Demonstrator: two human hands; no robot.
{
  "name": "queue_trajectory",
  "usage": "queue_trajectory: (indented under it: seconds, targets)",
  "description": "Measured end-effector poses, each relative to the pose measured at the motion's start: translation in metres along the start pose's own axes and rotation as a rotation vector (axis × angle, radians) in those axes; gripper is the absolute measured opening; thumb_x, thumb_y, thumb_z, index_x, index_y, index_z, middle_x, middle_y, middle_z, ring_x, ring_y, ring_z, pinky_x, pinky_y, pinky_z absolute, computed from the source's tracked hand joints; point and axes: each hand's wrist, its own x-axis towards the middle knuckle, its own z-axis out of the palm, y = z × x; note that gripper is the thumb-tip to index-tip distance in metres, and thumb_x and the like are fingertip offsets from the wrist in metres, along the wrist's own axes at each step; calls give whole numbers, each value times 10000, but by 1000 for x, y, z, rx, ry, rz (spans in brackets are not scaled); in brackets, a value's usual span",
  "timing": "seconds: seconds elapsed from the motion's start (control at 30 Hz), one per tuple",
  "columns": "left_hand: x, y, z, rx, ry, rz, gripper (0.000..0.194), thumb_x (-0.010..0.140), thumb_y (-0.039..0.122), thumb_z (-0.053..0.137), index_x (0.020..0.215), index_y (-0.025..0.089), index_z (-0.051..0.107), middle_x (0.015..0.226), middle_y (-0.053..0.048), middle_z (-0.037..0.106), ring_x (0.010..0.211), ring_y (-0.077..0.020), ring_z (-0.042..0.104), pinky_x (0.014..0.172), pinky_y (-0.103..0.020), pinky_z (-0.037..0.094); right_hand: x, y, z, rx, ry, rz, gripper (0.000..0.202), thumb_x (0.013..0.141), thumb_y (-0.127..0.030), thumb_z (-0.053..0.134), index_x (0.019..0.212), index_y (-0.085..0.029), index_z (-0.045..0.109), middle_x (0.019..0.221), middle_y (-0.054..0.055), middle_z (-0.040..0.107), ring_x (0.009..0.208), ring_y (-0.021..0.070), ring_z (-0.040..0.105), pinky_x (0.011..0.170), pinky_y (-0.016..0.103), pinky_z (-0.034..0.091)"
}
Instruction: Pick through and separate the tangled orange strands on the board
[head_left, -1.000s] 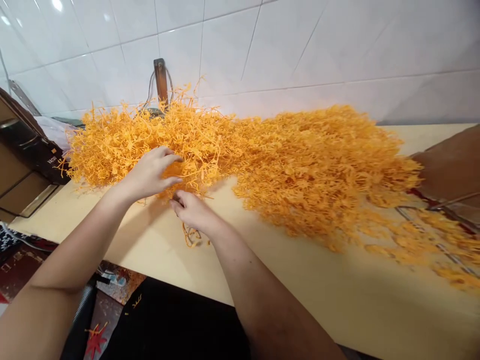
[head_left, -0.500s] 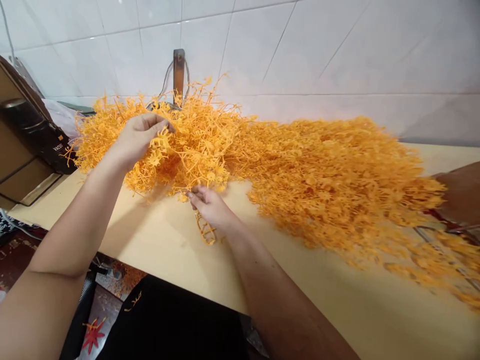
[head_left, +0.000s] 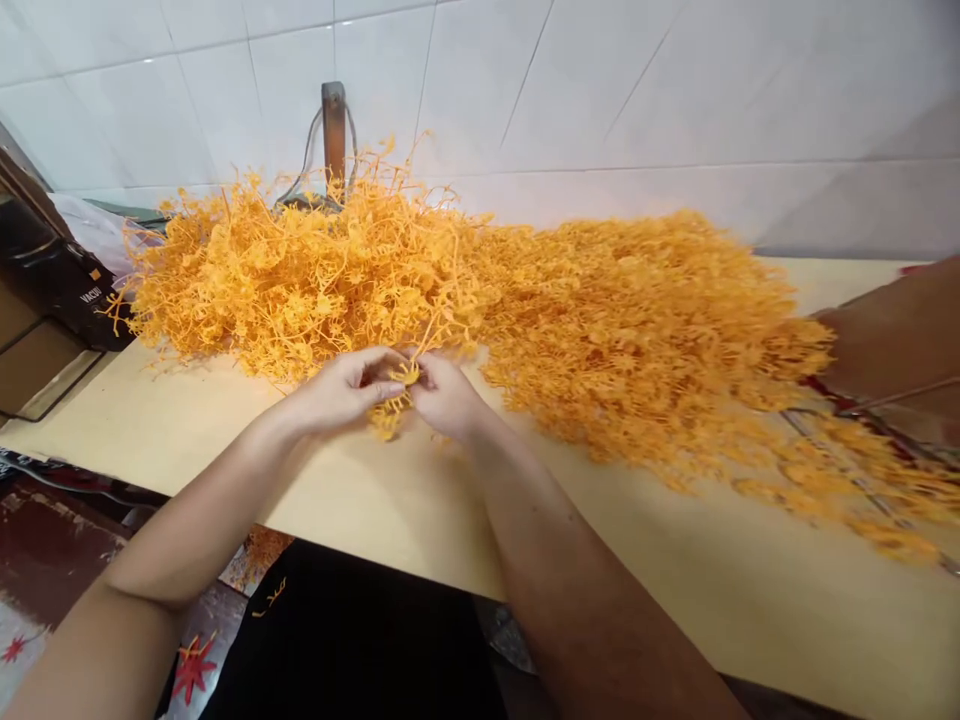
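My left hand (head_left: 349,388) and my right hand (head_left: 444,392) meet near the middle of the table. A small yellow-orange plastic sprig (head_left: 390,408) is pinched in my left fingers and hangs between the hands. My right fingers are closed on an orange stem (head_left: 429,340) that rises toward the pile. Behind them lies a big tangled pile of orange plastic sprigs (head_left: 292,290). A denser orange heap (head_left: 622,330) stretches away to the right.
The pale tabletop (head_left: 360,500) meets a white tiled wall (head_left: 600,90). A black and brown box (head_left: 67,270) stands at the left. A brown carton (head_left: 900,350) is at the right edge. A wooden post (head_left: 334,135) rises behind the pile.
My left hand has come out of the pile and down to my right hand, with a sprig in its fingers. My right hand has risen slightly. The view has shifted.
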Motion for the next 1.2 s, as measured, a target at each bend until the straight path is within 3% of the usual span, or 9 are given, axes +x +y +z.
queue_trajectory:
  seconds: [0.13,0.23,0.4,0.53,0.63,0.83,1.0,1.2]
  targets:
    - [6,-10,-8,-175,63,-47,364,680,437,628,844,134,513,705,19,545,527,-39,463,513,-193,387,-4,-14,-6,178,-86,57,95,649,-145,466,629,-157,558,586,-12,526,647,120,491,688,266,413]
    - [4,-12,-12,-125,84,30,351,701,446,608,847,140,519,752,-2,561,626,-68,516,608,-220,425,-7,-21,-5,396,-127,62,126,724,-247,491,670,-174,579,659,-2,562,689,119,519,696,253,427]
    - [-7,-7,-4,444,157,316,324,719,461,586,875,179,566,995,-70,546,978,-169,480,893,-337,375,-7,-24,5,437,-2,87,294,748,-478,523,797,-203,614,804,32,618,815,149,571,699,270,455]
    - [-11,-1,5,723,398,367,292,717,466,586,781,183,556,912,-68,526,882,-168,455,818,-331,380,-6,-22,5,440,93,156,319,702,-490,576,772,-184,632,800,37,630,762,145,584,649,270,465]
    - [-10,0,8,698,429,318,241,793,402,507,715,174,507,770,-35,530,721,-122,462,690,-276,379,-6,-21,3,445,144,169,292,702,-459,587,765,-179,642,757,36,626,749,144,583,628,266,462]
    - [-10,-1,1,515,301,102,197,771,362,526,784,171,478,624,32,489,517,-63,399,521,-217,329,-4,-24,-2,373,260,144,215,710,-382,585,740,-177,643,726,22,603,722,121,550,588,239,419]
    - [-11,2,1,536,260,-70,128,756,270,506,806,157,536,627,18,533,529,-70,436,521,-210,330,-4,-25,-4,387,280,196,194,743,-342,540,702,-168,614,646,12,562,652,117,531,547,243,389]
    - [-9,3,1,601,143,-162,119,735,219,470,712,152,565,627,3,551,566,-86,441,542,-224,317,-4,-22,0,179,331,87,209,738,-345,535,615,-183,584,620,11,519,708,137,510,621,268,391]
